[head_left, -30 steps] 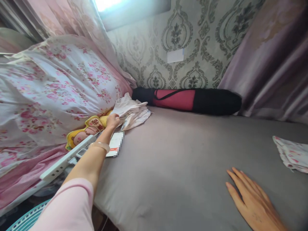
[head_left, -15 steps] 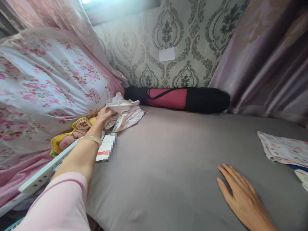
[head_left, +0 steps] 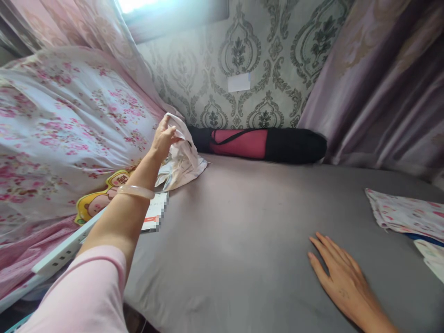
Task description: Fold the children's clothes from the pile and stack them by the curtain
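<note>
My left hand [head_left: 164,138] pinches the top of a pale, lightly patterned cloth garment [head_left: 185,159] and holds part of it raised. The lower part of the garment still rests on the grey bed sheet [head_left: 249,231] in the far left corner. A bangle [head_left: 136,191] circles my left wrist. My right hand [head_left: 342,277] lies flat on the sheet at the lower right, fingers spread, holding nothing. Just below the garment lies a white card-like item [head_left: 157,208] with a red stripe, partly pixelated and partly behind my left forearm.
Against the patterned wall lies a long black and red bag [head_left: 243,143]. Folded patterned cloths [head_left: 402,212] sit at the right. Along the left are a floral cover [head_left: 69,125], a yellow cartoon cushion [head_left: 93,203] and a white rail [head_left: 65,249].
My left hand has moved up and slightly right, lifting the top of the garment off the bed. My right hand stays flat on the sheet. The view has shifted a little.
</note>
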`<control>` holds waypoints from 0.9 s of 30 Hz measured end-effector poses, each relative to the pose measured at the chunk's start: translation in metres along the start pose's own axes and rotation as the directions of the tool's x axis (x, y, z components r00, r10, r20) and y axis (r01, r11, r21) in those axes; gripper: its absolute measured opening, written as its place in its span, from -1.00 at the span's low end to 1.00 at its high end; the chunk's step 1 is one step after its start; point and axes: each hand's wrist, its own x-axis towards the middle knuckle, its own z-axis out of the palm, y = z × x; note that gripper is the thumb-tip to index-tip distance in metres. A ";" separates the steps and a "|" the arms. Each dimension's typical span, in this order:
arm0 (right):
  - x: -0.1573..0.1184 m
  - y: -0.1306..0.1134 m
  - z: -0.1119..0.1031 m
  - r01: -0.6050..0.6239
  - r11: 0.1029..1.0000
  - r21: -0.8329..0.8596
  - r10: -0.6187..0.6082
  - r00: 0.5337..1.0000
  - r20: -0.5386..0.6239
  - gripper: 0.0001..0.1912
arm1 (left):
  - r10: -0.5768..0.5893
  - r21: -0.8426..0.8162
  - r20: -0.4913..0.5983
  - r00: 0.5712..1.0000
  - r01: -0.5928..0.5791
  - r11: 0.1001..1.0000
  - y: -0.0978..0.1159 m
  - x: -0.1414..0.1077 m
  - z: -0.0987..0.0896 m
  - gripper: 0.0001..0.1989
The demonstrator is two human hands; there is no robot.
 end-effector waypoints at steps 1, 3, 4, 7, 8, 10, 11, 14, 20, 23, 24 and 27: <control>0.000 -0.001 -0.001 -0.002 1.000 0.003 0.002 1.000 0.006 -0.38 | -0.026 -0.098 0.000 1.000 0.026 0.995 0.010 -0.002 0.006 -0.33; 0.001 -0.001 -0.001 -0.006 1.000 0.007 0.006 1.000 0.012 -0.37 | -0.057 -0.265 0.016 0.998 0.059 0.962 0.029 -0.007 0.017 -0.36; 0.001 -0.001 -0.001 -0.008 1.000 0.008 0.008 1.000 0.012 -0.37 | -0.050 -0.317 0.033 0.998 0.058 0.947 0.038 -0.010 0.023 -0.38; 0.002 -0.001 -0.001 -0.014 1.000 0.009 0.014 1.000 0.014 -0.37 | -0.024 -0.432 0.085 0.996 0.059 0.900 0.063 -0.023 0.041 -0.43; 0.002 -0.001 -0.001 -0.014 1.000 0.008 0.014 1.000 0.016 -0.37 | -0.027 -0.467 0.104 0.994 0.073 0.881 0.070 -0.027 0.047 -0.44; 0.003 -0.002 -0.002 -0.013 1.000 0.005 0.012 1.000 0.027 -0.38 | -0.047 -0.535 0.146 0.988 0.119 0.836 0.081 -0.037 0.058 -0.43; 0.003 -0.003 -0.003 -0.011 1.000 0.002 0.011 0.999 0.033 -0.38 | -0.059 -0.566 0.169 0.984 0.146 0.811 0.086 -0.042 0.064 -0.43; 0.002 -0.004 -0.004 -0.007 1.000 -0.004 0.008 0.999 0.053 -0.39 | -0.081 -0.643 0.233 0.969 0.216 0.735 0.099 -0.058 0.080 -0.44; 0.020 -0.014 -0.023 -0.007 0.993 0.118 -0.002 0.997 0.075 -0.50 | -0.080 -0.747 0.345 0.935 0.325 0.579 0.124 -0.094 0.115 -0.52; 0.047 -0.048 -0.047 0.030 0.935 0.354 -0.035 0.999 0.006 -0.59 | -0.087 -0.770 0.382 0.920 0.368 0.521 0.134 -0.114 0.134 -0.54; 0.057 -0.063 -0.055 0.072 0.900 0.429 -0.056 0.997 -0.051 -0.61 | -0.087 -0.776 0.394 0.915 0.382 0.503 0.137 -0.121 0.141 -0.53; 0.084 -0.108 -0.066 0.217 0.798 0.563 -0.104 0.969 -0.226 -0.62 | -0.073 -0.789 0.420 0.905 0.404 0.464 0.143 -0.140 0.158 -0.47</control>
